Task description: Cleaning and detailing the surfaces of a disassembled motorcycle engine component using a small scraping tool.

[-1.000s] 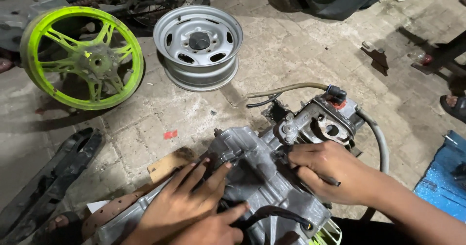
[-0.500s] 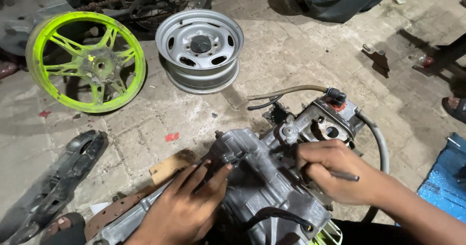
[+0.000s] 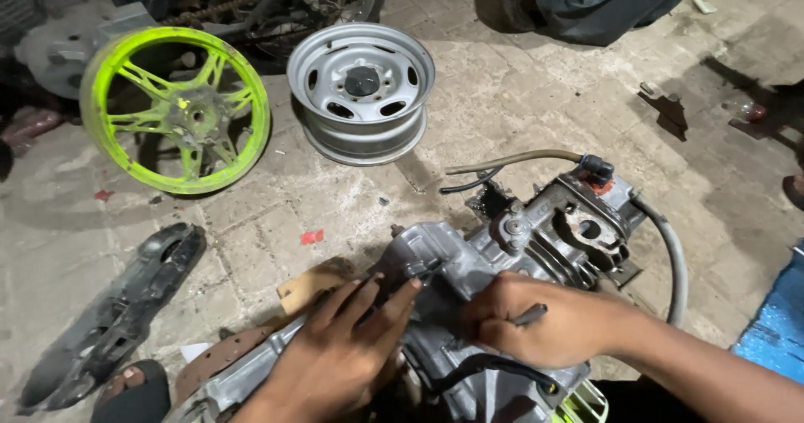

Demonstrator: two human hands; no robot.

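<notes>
Head view, item one?
— Engine block [image 3: 502, 306], grey cast metal, lying on the paved floor [image 3: 519, 113] at its near edge, cylinder end toward the right, a grey hose [image 3: 674, 260] curving off that end and a thin tan tube [image 3: 511, 160] leading away at the top.

Hands on it?
— Left hand [image 3: 343, 356]: laid flat on the casing's left part, fingers stretched out and spread, tips touching the metal, gripping nothing. Right hand [image 3: 544, 322]: fingers curled closed around a thin dark tool [image 3: 529, 313], its short end showing past the knuckles; the fist rests on the middle of the casing.

Items farther off?
— Neon-green spoked wheel [image 3: 176, 109], lying flat toward the far left of the floor. Grey steel rim [image 3: 360, 92], just right of it, apart. Black plastic cover [image 3: 109, 318], near left edge. Piece of brown board [image 3: 314, 282] and a flat rusty strip [image 3: 226, 356], both partly under the engine's left side. Blue sheet [image 3: 779, 322] at the right edge. Dark bag [image 3: 603, 0], far edge. A sandalled foot [image 3: 130, 389] at the near left corner; whose it is cannot be told.
</notes>
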